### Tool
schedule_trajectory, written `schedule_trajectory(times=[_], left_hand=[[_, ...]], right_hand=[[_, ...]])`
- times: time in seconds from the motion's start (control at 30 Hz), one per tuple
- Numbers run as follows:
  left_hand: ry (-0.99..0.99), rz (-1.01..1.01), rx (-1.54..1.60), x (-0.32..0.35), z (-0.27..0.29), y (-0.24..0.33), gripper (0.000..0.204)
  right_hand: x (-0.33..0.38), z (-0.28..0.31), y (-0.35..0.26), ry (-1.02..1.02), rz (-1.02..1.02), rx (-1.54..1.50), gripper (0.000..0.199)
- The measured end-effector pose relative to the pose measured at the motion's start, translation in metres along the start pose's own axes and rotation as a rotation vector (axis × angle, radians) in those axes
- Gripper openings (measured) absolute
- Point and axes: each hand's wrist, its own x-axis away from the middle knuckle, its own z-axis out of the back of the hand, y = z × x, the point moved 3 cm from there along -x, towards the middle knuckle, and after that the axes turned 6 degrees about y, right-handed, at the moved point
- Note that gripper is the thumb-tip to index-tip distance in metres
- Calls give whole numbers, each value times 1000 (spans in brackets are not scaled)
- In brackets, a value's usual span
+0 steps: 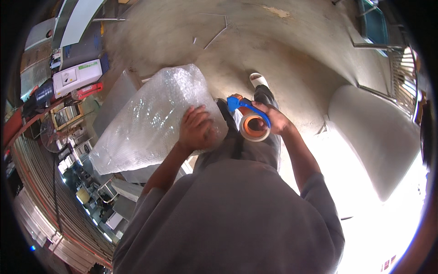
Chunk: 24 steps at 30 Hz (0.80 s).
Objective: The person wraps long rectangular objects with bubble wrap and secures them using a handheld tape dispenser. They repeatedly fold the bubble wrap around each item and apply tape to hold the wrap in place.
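A large bundle in clear bubble wrap (150, 109) stands in front of me on the left. My left hand (197, 130) lies on its near right end, palm down with the fingers spread and slightly bent. What is inside the wrap cannot be made out. To the right of it, my right hand (276, 118) is closed around a blue tape dispenser (248, 104). The roll of tape (254, 128) on it shows an orange core, and it hangs apart from the bundle, over my legs.
A grey panel (114, 98) leans behind the bundle. White and red boxed equipment (77, 77) sits at the far left. A large pale sheet (376, 137) stands at the right beside bright light. Thin strips (216, 39) lie on the concrete floor (292, 50).
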Motion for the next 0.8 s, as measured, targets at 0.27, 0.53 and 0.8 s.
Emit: schedule_trajectory(times=[0.27,0.53,0.8], left_hand=[[149,-142,38,7,-4,-1,7],[196,-183,59,16,-11,0,11],[177,-258,-68,15,-12,-1,27]], right_hand=[[32,-24,141,140,104,-352,45],[-14,-108,263,106,238,-716,52],[-51,-214,329,-33,292,-805,65]])
